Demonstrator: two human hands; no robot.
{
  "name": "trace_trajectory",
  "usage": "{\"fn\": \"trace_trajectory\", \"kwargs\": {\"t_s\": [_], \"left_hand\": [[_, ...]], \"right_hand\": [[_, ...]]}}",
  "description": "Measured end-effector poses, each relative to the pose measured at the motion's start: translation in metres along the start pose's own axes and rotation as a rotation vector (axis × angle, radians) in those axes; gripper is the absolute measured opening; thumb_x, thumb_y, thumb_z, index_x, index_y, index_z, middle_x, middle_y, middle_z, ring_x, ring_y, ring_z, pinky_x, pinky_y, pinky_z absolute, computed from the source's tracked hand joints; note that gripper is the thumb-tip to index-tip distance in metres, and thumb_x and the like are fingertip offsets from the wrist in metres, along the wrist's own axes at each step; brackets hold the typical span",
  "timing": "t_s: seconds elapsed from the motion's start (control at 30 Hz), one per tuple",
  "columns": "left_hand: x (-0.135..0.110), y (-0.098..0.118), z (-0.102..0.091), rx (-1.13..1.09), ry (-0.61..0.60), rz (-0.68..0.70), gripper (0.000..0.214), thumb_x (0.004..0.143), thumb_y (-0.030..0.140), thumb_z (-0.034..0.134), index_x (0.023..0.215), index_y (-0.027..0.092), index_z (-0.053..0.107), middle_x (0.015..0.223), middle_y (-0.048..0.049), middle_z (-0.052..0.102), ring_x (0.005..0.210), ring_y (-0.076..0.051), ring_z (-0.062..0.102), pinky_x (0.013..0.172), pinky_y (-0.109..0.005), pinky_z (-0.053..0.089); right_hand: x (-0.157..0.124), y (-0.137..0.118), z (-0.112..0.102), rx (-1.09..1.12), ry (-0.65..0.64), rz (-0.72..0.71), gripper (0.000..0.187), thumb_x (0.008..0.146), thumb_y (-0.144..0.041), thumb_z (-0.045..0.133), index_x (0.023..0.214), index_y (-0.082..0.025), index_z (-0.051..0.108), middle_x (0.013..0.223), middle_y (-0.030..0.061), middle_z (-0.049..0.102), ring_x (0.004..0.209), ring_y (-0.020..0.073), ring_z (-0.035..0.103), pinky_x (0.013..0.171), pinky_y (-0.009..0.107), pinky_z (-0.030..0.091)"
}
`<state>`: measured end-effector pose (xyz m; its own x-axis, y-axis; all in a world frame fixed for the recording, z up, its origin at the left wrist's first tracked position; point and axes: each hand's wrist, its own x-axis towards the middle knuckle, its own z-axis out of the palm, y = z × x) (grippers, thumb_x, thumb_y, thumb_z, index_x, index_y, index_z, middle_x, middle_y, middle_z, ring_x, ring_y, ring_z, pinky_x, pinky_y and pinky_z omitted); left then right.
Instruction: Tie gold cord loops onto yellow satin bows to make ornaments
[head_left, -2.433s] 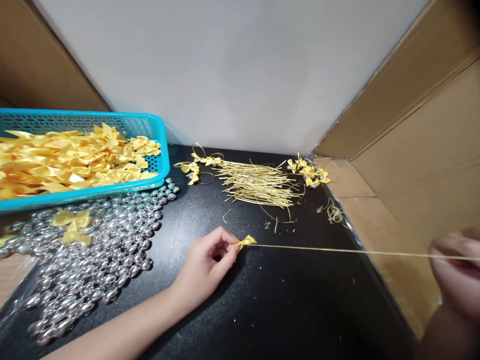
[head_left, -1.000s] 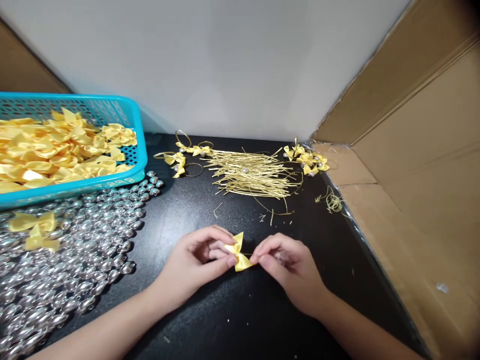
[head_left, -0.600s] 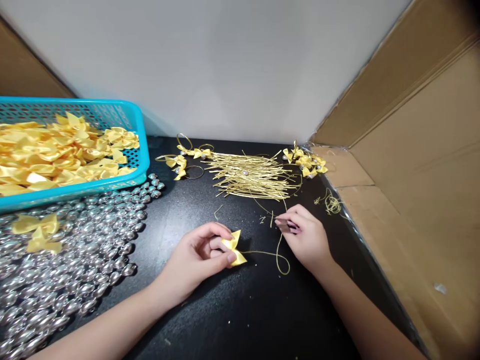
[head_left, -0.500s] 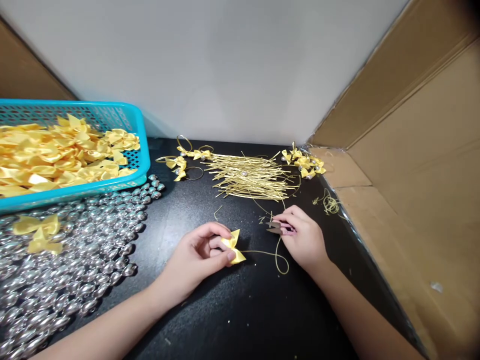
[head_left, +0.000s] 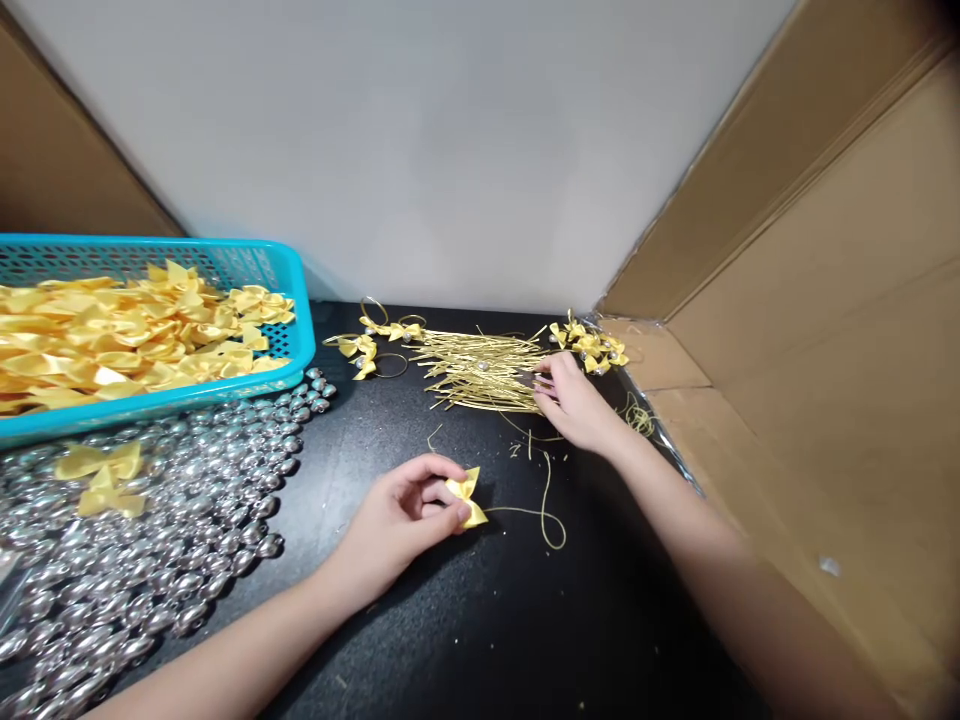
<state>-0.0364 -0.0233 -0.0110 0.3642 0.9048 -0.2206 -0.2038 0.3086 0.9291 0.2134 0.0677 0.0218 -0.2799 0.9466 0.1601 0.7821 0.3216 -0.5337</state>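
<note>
Between the thumb and fingers of my left hand (head_left: 409, 510) is a yellow ribbon bow (head_left: 466, 497). A thin gold cord (head_left: 553, 528) runs from the bow to the right and ends in a loop on the black table. My right hand (head_left: 574, 400) is at the right end of a bundle of gold cord lengths (head_left: 480, 365), its fingers closed round small scissors (head_left: 543, 386) with pinkish handles; the blades are mostly hidden. A silver bead (head_left: 482, 366) lies on the bundle.
At left, a blue basket (head_left: 304, 330) holds many yellow bows, above a spread of silver beads (head_left: 187, 540) with loose bows (head_left: 105, 480). Beaded bows lie in a left group (head_left: 364, 350) and a right group (head_left: 592, 350). Tangled cord (head_left: 639, 415) sits near the cardboard wall (head_left: 810, 250).
My right hand has moved up and away from the cord loop to the gold bundle, taking the scissors along. My left hand still holds the bow. The view has shifted slightly.
</note>
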Motion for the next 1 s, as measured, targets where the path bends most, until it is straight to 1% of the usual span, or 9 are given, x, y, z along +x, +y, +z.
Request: {"fn": "trace_trajectory", "kwargs": {"t_s": [0.17, 0.27, 0.43, 0.53, 0.63, 0.73, 0.77, 0.87, 1.0], "left_hand": [[0.001, -0.004, -0.001, 0.021, -0.009, -0.015, 0.025, 0.071, 0.023, 0.076, 0.092, 0.017, 0.062, 0.066, 0.0031, 0.065, 0.060, -0.011, 0.060, 0.059, -0.023, 0.048], [0.002, -0.005, -0.001, 0.000, -0.012, -0.019, 0.025, 0.070, 0.023, 0.076, 0.090, 0.017, 0.062, 0.066, 0.0032, 0.065, 0.060, -0.010, 0.059, 0.059, -0.023, 0.047], [0.003, -0.005, -0.001, -0.014, -0.017, -0.014, 0.023, 0.071, 0.022, 0.075, 0.090, 0.018, 0.062, 0.066, 0.0034, 0.066, 0.061, -0.010, 0.059, 0.060, -0.023, 0.046], [0.002, -0.004, 0.000, -0.009, -0.014, -0.024, 0.025, 0.071, 0.022, 0.075, 0.092, 0.017, 0.063, 0.065, 0.0037, 0.066, 0.060, -0.010, 0.059, 0.060, -0.022, 0.046], [0.001, -0.002, 0.000, -0.012, 0.001, -0.022, 0.026, 0.070, 0.022, 0.076, 0.092, 0.017, 0.063, 0.064, 0.0038, 0.065, 0.059, -0.010, 0.058, 0.059, -0.022, 0.046], [0.001, -0.002, 0.001, -0.019, -0.006, -0.025, 0.026, 0.070, 0.022, 0.077, 0.092, 0.017, 0.064, 0.065, 0.0038, 0.065, 0.057, -0.010, 0.057, 0.056, -0.021, 0.045], [0.001, -0.002, 0.001, -0.023, -0.012, -0.024, 0.026, 0.070, 0.022, 0.077, 0.092, 0.017, 0.064, 0.066, 0.0036, 0.066, 0.057, -0.009, 0.057, 0.056, -0.021, 0.044], [0.002, -0.003, 0.001, -0.026, -0.021, -0.022, 0.027, 0.070, 0.021, 0.077, 0.094, 0.016, 0.065, 0.067, 0.0026, 0.067, 0.057, -0.009, 0.057, 0.055, -0.020, 0.043], [0.002, -0.003, 0.000, -0.010, -0.063, -0.019, 0.027, 0.071, 0.020, 0.077, 0.096, 0.016, 0.067, 0.069, 0.0015, 0.067, 0.057, -0.009, 0.056, 0.056, -0.020, 0.042]], "right_hand": [[0.036, 0.014, 0.016, -0.070, 0.014, 0.011, 0.008, 0.083, -0.016, 0.061, 0.091, -0.016, 0.059, 0.097, 0.0066, 0.049, 0.089, 0.0207, 0.057, 0.089, 0.040, 0.048], [0.044, 0.020, 0.021, -0.086, 0.035, 0.023, 0.007, 0.080, -0.017, 0.067, 0.087, -0.016, 0.064, 0.093, 0.0051, 0.051, 0.086, 0.0194, 0.057, 0.087, 0.038, 0.047], [0.048, 0.024, 0.013, -0.090, 0.025, 0.012, 0.009, 0.072, -0.018, 0.076, 0.075, -0.016, 0.068, 0.078, 0.0020, 0.055, 0.073, 0.0184, 0.057, 0.071, 0.033, 0.047], [0.037, 0.009, 0.005, -0.079, 0.063, -0.028, 0.004, 0.076, -0.018, 0.072, 0.077, -0.017, 0.068, 0.081, 0.0041, 0.059, 0.079, 0.0205, 0.058, 0.074, 0.035, 0.046], [0.006, -0.024, 0.001, -0.047, 0.120, -0.117, 0.004, 0.082, -0.019, 0.067, 0.085, -0.019, 0.068, 0.091, 0.0049, 0.061, 0.093, 0.0214, 0.056, 0.084, 0.036, 0.043], [-0.031, -0.056, 0.002, 0.087, -0.046, -0.438, 0.006, 0.085, -0.024, 0.067, 0.080, -0.020, 0.068, 0.085, 0.0013, 0.061, 0.085, 0.0166, 0.055, 0.081, 0.032, 0.040], [-0.040, -0.064, 0.003, 0.081, -0.077, -0.485, 0.006, 0.087, -0.024, 0.066, 0.083, -0.020, 0.068, 0.085, 0.0011, 0.061, 0.083, 0.0158, 0.054, 0.080, 0.031, 0.038], [-0.053, -0.073, 0.008, 0.012, -0.131, -0.516, 0.006, 0.090, -0.024, 0.063, 0.091, -0.019, 0.067, 0.086, 0.0014, 0.062, 0.082, 0.0159, 0.050, 0.079, 0.032, 0.033], [-0.046, -0.072, 0.010, -0.088, -0.187, -0.589, 0.012, 0.095, -0.024, 0.056, 0.089, -0.019, 0.065, 0.086, 0.0008, 0.062, 0.082, 0.0158, 0.048, 0.081, 0.033, 0.028]]}}
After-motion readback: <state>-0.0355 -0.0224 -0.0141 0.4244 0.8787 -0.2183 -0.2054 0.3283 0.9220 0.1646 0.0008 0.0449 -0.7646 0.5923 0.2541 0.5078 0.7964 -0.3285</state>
